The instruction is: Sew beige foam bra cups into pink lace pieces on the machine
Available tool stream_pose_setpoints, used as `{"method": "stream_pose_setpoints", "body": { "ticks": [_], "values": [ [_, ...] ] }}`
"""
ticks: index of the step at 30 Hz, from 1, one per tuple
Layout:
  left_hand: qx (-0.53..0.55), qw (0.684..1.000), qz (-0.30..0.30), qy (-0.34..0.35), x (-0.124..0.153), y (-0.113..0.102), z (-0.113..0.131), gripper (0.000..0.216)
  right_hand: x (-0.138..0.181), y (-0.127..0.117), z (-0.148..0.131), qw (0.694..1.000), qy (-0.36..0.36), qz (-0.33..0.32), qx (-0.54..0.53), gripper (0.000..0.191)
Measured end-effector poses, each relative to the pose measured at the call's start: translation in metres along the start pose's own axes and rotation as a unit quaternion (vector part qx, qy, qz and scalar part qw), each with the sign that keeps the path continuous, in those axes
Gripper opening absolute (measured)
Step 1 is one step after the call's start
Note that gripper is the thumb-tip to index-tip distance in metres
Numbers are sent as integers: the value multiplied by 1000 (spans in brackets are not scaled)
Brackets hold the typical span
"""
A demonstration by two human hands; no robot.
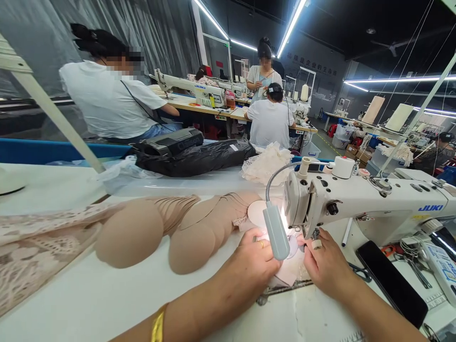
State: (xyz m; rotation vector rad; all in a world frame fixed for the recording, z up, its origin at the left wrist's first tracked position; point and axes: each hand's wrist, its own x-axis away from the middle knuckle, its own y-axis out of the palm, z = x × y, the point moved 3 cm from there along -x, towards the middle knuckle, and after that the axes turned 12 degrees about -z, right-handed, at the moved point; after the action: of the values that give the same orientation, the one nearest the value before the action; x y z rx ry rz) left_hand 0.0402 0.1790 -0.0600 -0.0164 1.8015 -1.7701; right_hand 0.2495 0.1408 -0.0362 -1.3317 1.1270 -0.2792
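Observation:
At the white sewing machine point(359, 194), a pale pink fabric piece point(288, 273) lies under the lit needle area. My left hand point(254, 259) is closed on the left side of this fabric, its fingers curled and partly hidden behind the grey lamp head point(277, 232). Across from it, my right hand point(326, 261) pinches the fabric's right edge, close beside the presser area. The lamp and machine head hide the needle itself. To the left of my hands lie two fanned stacks of beige molded cups, the front stack point(192, 247) and the left stack point(130, 232).
Patterned beige lace point(39, 251) spreads at the left. A black phone point(392, 280), scissors point(361, 272) and a white pen point(347, 232) lie right of my right hand. Behind the table are a black plastic bag point(199, 159), cream lace point(269, 161) and several people at other machines.

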Motion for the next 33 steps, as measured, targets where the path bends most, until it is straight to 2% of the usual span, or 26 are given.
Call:
{"method": "stream_pose_setpoints", "body": {
  "ticks": [5,10,12,15,20,24,28,33],
  "values": [
    [-29,998,51,20,-3,-10,8,29,4,-2,1,999,-5,-31,19,30],
    [9,999,39,20,1,-18,33,14,7,-9,-6,985,-64,-157,-32,30],
    [16,999,34,12,3,-20,39,9,8,-10,-8,979,-76,-183,-45,27],
    [16,1000,-1,7,2,-22,39,10,7,-8,-9,978,-61,-194,-39,24],
    [31,999,13,19,-5,-26,28,18,7,0,-6,980,-37,-193,-15,24],
    [14,999,-35,13,-10,-28,16,22,7,6,-3,984,-12,-175,8,29],
    [9,999,-9,47,-17,-41,8,25,6,13,-1,984,11,-177,19,27],
    [73,994,-80,18,-26,-51,-5,23,3,18,0,981,29,-189,14,22]
  ]
}}
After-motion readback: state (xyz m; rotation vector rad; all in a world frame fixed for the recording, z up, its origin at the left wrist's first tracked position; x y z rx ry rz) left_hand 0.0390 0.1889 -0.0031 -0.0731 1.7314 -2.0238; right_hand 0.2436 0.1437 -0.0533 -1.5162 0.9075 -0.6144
